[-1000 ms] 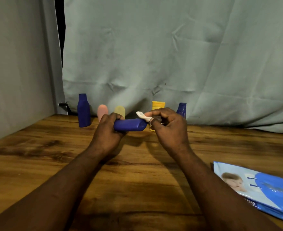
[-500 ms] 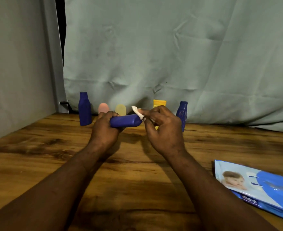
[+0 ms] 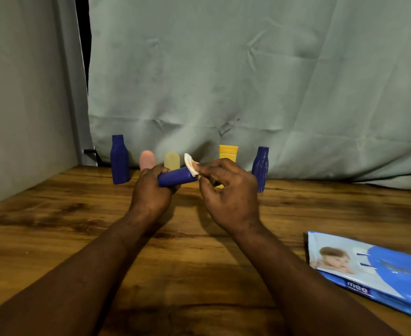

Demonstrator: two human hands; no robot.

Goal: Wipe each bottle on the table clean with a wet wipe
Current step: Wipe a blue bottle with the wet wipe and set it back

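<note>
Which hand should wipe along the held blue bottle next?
Right. The right hand pinches the wipe at one end of the blue bottle; the left hand grips its other end, steadying it.

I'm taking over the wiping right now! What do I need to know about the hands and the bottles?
Left hand: grips the small blue bottle, held sideways above the table.
Right hand: pinches the wet wipe against that bottle's right end.
Standing at the back: tall blue bottle, pink bottle, pale yellow bottle, orange tube, ridged blue bottle.
Wipes pack: lying front right.
Done: the held bottle is being wiped. Whether the standing ones are clean cannot be told.
Left: finish this one, set it down, and wipe any not yet cleaned.
</note>
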